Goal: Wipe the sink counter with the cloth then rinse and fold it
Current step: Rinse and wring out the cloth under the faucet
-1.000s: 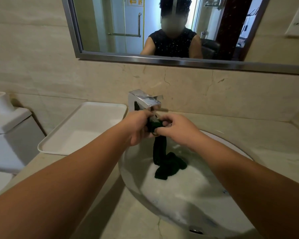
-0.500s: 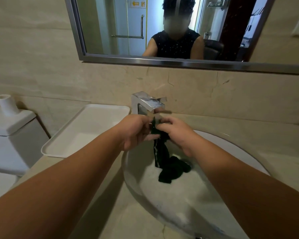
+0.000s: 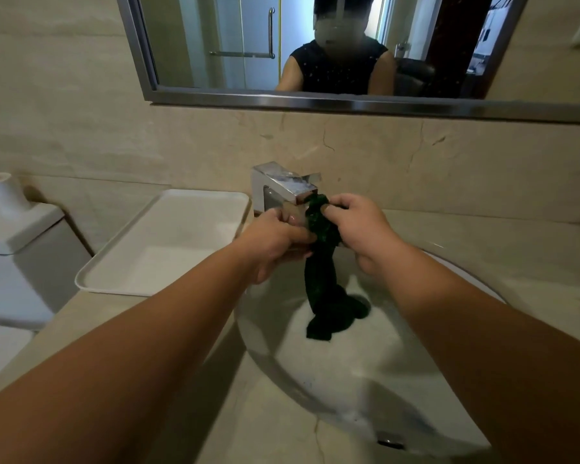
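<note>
A dark green cloth (image 3: 325, 286) hangs bunched in a wet rope just under the chrome faucet (image 3: 283, 187). Its lower end trails into the white sink basin (image 3: 349, 373). My left hand (image 3: 275, 241) pinches the cloth's upper part from the left. From the right, my right hand (image 3: 359, 226) grips the top of the cloth by the spout. The beige stone counter (image 3: 503, 259) surrounds the basin.
A white rectangular tray (image 3: 168, 242) lies on the counter left of the faucet. Beyond the counter's left end stands a white toilet tank (image 3: 17, 249) with a paper roll (image 3: 4, 194) on it. A framed mirror (image 3: 315, 98) hangs on the wall above.
Both hands have kept hold of the cloth under the faucet. The hands have shifted slightly along its top and the hanging end has swayed a little in the basin.
</note>
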`<state>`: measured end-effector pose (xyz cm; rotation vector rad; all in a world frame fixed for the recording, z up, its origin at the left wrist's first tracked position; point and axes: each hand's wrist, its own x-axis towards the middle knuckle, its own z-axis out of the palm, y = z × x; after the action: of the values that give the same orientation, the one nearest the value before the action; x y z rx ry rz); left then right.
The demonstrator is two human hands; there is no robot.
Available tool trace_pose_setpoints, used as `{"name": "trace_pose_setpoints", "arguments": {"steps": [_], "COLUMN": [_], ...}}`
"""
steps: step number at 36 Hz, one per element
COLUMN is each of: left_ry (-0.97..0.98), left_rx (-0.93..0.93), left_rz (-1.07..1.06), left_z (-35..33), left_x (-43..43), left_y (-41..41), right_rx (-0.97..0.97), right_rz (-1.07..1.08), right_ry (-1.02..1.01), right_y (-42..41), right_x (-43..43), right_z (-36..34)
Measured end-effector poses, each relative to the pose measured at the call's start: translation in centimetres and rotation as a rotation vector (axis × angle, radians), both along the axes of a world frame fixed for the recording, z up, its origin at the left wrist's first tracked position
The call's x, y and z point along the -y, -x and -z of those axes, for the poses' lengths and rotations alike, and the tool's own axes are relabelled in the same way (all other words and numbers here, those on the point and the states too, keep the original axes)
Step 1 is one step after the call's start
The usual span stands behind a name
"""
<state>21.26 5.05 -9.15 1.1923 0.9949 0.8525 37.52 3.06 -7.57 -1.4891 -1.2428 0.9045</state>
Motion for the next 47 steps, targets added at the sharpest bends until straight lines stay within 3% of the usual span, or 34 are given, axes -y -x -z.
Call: {"name": "trace_pose_setpoints", "arguments": {"steps": [4,8,13,16,22,27,31,34,35,39,45,47], "left_ry": [-0.042,-0.029,-0.067,-0.023,0.042,0.105,0.123,0.125,0.128,0.112,0.082,0.096], "left_rx": [-0.236,-0.288,-0.427,-0.337,-0.076,0.11,0.176,0.126,0.111,0.075,0.033,0.05], "left_rz": [0.151,0.197,0.115,0.07,0.004,0.036,0.039,0.034,0.04,0.097,0.073,0.116], "left_z": [1.3,2.3,3.1,3.0,1.9,0.9,0.7,1.3,1.5,2.0,1.8,2.0], "left_x": [0.2,0.5,0.5,0.2,-0.4,0.1,0.5,0.2,0.1,-0.2,-0.4,-0.3], "left_y": [-0.2,-1.3,-1.5,-0.8,-0.2,-1.0,-2.0,-2.4,-2.4,-2.4,-2.1,-1.8], "right_rx": [-0.292,-0.558,-0.687,-0.741,-0.505,-0.24,0.132,0.485,0.489,0.086,0.246,0.147], "right_rz": [-0.009,0.012,0.07,0.176,0.339,0.22,-0.025,-0.114,-0.123,-0.252,-0.201,-0.17], "right_ry": [0.006,-0.073,-0.149,-0.144,0.056,0.283,0.454,0.38,0.32,0.192,0.093,0.081], "right_y": [-0.4,-1.2,-3.7,-6.0,-8.4,-7.8,-7.4,-6.8,-6.4,-4.5,-3.1,-3.1], "right_x": [0.5,0.3,0.1,-0.2,0.1,1.7,3.1,2.9,2.7,1.9,0.9,1.0], "right_z": [-1.6,-4.5,-7.2,-6.9,-2.1,2.0,3.4,3.2,2.9,1.6,1.5,1.1]}}
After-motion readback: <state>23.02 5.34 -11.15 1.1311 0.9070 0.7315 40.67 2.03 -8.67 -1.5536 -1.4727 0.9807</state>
